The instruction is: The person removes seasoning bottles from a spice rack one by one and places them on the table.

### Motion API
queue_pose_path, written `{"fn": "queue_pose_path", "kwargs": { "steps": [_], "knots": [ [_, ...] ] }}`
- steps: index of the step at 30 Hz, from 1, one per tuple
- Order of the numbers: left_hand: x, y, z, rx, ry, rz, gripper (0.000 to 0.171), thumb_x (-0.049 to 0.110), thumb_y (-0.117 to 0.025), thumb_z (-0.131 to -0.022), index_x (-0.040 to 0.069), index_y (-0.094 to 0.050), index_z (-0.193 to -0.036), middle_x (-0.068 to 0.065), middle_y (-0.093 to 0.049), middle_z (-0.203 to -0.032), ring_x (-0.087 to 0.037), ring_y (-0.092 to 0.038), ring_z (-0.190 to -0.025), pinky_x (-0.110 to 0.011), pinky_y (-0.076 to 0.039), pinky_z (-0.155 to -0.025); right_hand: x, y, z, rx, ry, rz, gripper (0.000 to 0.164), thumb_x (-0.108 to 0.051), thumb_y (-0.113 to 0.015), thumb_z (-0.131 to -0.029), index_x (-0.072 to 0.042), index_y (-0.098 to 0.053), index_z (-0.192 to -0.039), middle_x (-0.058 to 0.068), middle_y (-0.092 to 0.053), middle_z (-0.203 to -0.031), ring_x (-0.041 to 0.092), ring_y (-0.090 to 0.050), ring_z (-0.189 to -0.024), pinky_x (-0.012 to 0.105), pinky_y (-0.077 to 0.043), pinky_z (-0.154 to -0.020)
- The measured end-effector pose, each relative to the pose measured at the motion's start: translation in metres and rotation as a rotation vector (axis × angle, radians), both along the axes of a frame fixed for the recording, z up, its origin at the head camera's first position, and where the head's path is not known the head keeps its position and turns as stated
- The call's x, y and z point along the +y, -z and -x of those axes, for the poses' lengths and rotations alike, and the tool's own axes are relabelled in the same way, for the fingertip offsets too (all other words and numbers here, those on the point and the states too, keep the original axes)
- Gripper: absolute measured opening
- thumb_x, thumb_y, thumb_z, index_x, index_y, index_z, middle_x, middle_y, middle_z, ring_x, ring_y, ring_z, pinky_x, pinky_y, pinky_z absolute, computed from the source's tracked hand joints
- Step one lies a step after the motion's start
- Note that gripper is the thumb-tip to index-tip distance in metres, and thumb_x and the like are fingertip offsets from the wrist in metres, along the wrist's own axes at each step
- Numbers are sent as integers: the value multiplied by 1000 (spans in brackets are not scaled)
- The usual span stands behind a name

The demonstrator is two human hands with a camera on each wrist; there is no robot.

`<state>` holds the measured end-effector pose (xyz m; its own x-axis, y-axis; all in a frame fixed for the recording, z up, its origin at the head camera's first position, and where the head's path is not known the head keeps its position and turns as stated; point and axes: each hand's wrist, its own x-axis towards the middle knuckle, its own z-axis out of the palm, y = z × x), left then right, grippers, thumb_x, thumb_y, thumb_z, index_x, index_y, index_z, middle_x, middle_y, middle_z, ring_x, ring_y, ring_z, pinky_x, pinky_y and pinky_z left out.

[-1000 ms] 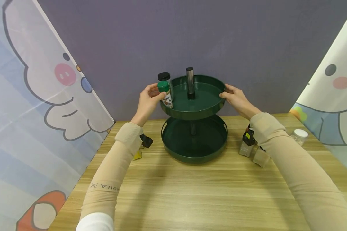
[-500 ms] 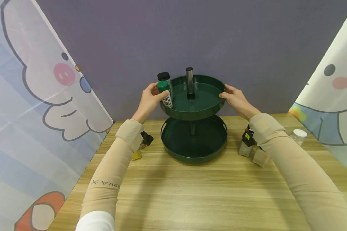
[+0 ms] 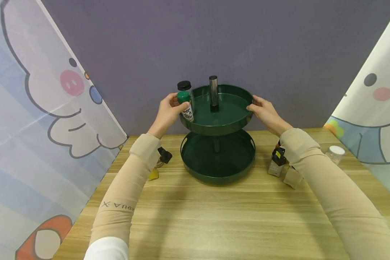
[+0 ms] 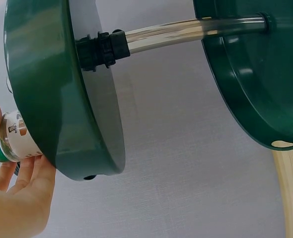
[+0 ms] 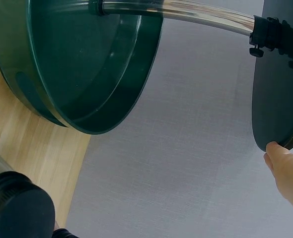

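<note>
A two-tier round green rack stands at the back of the table. My left hand holds a green-capped spice bottle at the left rim of the upper tray; in the left wrist view the spice bottle sits between thumb and fingers, its base hidden behind the tray wall. Behind it stands a black-capped jar, mostly covered. On the opposite side my right hand pinches the upper tray's rim, thumb inside. The right wrist view catches that right hand at the edge of the tray's underside.
The lower tray rests on the wooden table. Right of it stand a black-topped jar, a squarish container and a white-lidded jar, partly behind my sleeve. A yellow item lies by my left forearm. A grey wall closes the back.
</note>
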<state>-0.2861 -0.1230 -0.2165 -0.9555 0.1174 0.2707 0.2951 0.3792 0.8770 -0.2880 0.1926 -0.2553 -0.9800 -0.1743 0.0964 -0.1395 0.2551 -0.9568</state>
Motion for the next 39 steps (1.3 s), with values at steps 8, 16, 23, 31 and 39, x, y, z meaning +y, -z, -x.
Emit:
{"fn": "queue_pose_path", "kwargs": {
  "steps": [8, 16, 23, 31, 39],
  "knots": [
    [-2, 0, 2, 4, 2, -6, 50, 30, -63, -87, 14, -46, -131, -5, -53, -122, -16, -53, -110, -34, -46, -92, 0, 1, 1, 7, 3, 3, 72, -19, -44, -92, -11, 1, -148, 10, -2, -155, 23, -10, -141, 41, -16, -114],
    [-4, -3, 1, 1, 0, -2, 50, 31, -64, -86, 15, -47, -130, -4, -53, -122, -15, -53, -110, -35, -45, -93, 0, 2, 3, 9, 8, -1, 72, -22, -44, -93, -11, 0, -148, 9, -2, -155, 23, -10, -141, 40, -16, -114],
    [-4, -11, 0, -3, -11, -43, 50, 32, -64, -86, 17, -47, -130, -3, -53, -121, -14, -51, -111, -34, -43, -95, 0, 3, 3, 5, 2, 0, 71, -23, -44, -93, -13, 0, -148, 8, 0, -155, 23, -8, -142, 41, -16, -114],
    [-6, -29, -5, 50, -92, -138, 46, 31, -66, -84, 17, -51, -126, -1, -52, -117, -13, -48, -110, -33, -42, -93, 0, 1, 1, -3, 0, -3, 71, -23, -44, -94, -14, 1, -148, 7, 2, -155, 22, -6, -142, 40, -15, -115],
    [-16, -42, -12, 88, -100, -219, 44, 25, -66, -84, 14, -52, -124, -3, -52, -121, -15, -48, -111, -34, -42, -97, 0, 1, 0, 0, -1, -2, 72, -23, -44, -94, -12, 1, -148, 8, 2, -155, 23, -6, -142, 41, -15, -114]
  ]
}}
